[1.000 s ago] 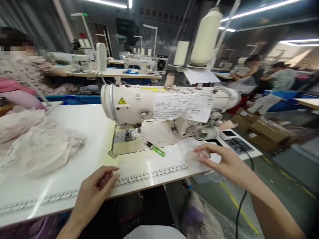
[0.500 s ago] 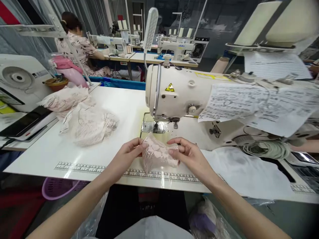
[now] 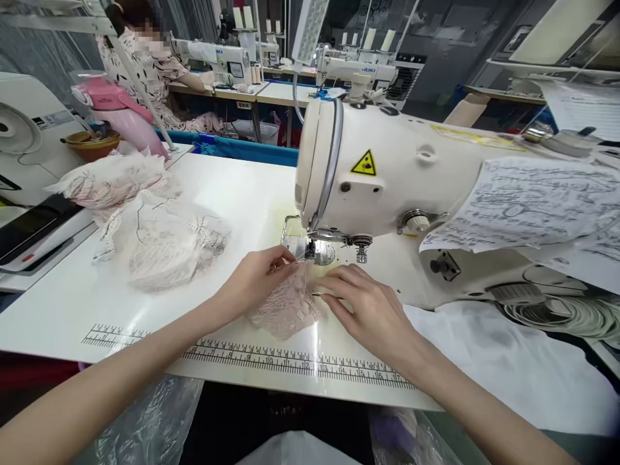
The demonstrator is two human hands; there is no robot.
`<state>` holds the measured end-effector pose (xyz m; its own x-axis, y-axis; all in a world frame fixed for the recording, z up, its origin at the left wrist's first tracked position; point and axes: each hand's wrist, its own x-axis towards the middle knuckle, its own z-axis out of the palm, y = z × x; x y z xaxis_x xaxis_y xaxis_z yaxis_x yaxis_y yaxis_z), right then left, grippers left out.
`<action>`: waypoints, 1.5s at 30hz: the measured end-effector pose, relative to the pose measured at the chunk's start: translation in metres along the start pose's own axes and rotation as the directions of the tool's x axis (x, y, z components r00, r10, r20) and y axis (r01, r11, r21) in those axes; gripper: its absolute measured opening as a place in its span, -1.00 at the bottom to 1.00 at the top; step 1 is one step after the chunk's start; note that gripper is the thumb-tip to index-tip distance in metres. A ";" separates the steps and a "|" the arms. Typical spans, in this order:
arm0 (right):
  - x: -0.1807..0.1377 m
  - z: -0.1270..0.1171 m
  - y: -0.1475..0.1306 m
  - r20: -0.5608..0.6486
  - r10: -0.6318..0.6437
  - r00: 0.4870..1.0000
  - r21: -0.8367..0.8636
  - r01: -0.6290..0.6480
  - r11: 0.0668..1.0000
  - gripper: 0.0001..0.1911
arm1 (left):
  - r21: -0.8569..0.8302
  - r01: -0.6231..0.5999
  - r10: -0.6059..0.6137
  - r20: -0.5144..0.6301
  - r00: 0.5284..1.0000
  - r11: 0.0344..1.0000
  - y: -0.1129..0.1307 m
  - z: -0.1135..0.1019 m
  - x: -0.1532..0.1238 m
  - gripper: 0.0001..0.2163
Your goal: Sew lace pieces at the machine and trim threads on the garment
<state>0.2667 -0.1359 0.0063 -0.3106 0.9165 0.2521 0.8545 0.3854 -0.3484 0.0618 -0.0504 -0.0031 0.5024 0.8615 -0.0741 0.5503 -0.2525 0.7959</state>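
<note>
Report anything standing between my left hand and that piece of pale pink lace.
Nothing visible: the left hand pinches the piece of pale pink lace directly, near its upper edge.

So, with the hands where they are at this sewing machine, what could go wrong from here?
The left hand is close to the metal foot, so its fingertips might get nipped if the sewing machine ran.

The lace looks thin and rumpled, so it could pucker or snag.

The paper hanging on the machine has a loose-looking lower edge and might get in the way of the right hand.
</note>
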 end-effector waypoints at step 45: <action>0.021 0.030 0.041 0.002 -0.159 0.987 -0.512 0.137 0.848 -0.46 | 0.603 -0.487 0.537 0.113 0.836 0.632 -0.024 0.026 0.029 -0.71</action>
<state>0.2831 -0.0978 -0.0304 -0.4431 0.8438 0.3028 0.8951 0.3979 0.2010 0.0808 -0.0305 -0.0399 0.7909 0.5350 0.2970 0.5053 -0.8448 0.1762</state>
